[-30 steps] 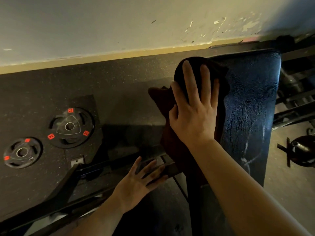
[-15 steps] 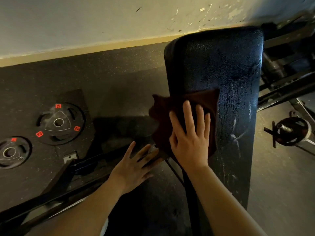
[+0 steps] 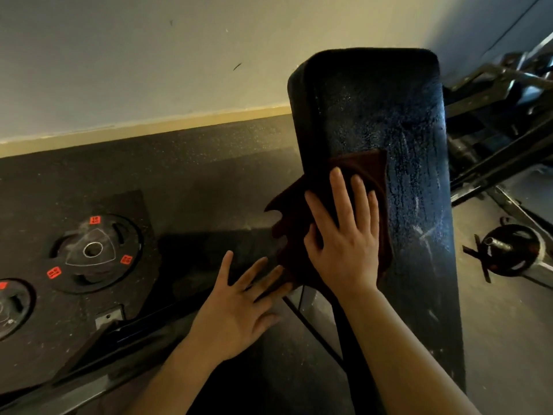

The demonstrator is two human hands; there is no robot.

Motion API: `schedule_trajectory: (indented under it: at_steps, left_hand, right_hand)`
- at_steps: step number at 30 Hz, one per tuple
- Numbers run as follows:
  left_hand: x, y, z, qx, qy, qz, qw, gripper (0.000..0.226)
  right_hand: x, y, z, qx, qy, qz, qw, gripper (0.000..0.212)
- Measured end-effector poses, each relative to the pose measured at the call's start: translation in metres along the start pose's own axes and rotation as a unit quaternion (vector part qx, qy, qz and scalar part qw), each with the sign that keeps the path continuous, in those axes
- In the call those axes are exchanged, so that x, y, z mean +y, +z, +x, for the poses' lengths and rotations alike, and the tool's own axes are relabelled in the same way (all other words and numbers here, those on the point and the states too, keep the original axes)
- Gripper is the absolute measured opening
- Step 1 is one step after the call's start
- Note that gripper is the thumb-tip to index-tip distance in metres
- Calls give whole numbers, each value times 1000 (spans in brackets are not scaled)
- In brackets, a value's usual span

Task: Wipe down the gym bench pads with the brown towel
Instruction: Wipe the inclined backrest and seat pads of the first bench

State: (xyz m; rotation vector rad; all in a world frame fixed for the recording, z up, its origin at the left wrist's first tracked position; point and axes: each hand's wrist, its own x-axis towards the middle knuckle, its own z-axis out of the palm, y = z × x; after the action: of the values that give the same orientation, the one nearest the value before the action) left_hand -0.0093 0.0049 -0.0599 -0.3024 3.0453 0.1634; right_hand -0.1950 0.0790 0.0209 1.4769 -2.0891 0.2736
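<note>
Two black weight plates lie flat on the dark floor (image 3: 194, 175); the bigger weight plate (image 3: 94, 253) has red labels, and the smaller weight plate (image 3: 12, 307) is cut off at the edge. A pale wall (image 3: 149, 61) stands behind. A metal rack (image 3: 502, 121) and a loaded bar end (image 3: 508, 250) sit off to the side.

Two bare forearms enter from the bottom edge — no sleeves, watch, bracelet or gloves show on either. The left hand (image 3: 239, 307) and the right hand (image 3: 344, 244) are both uncovered, with no rings visible on the fingers. The fingernails look short and unpainted — the dim, yellowish light leaves finer detail hard to make out.
</note>
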Motion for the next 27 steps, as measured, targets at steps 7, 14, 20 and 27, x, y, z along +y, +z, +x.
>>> schedule_trajectory:
  at_steps: [7,14,20,27]
  left_hand:
    - [-1,19,-2,72,7,38,997,53]
    - [2,11,-12,69,-5,26,997,65]
    - [17,13,-16,129,-60,184,973,67]
    - [13,67,-60,282,-103,101,949,57]
  right_hand:
    - [-2,-1,-5,25,7,-12,1000,49]
    - [-10,8,-82,35,37,-28,998,56]
    - [-5,18,-114,64,27,-87,994,56]
    - [-5,18,-75,60,15,-141,988,50]
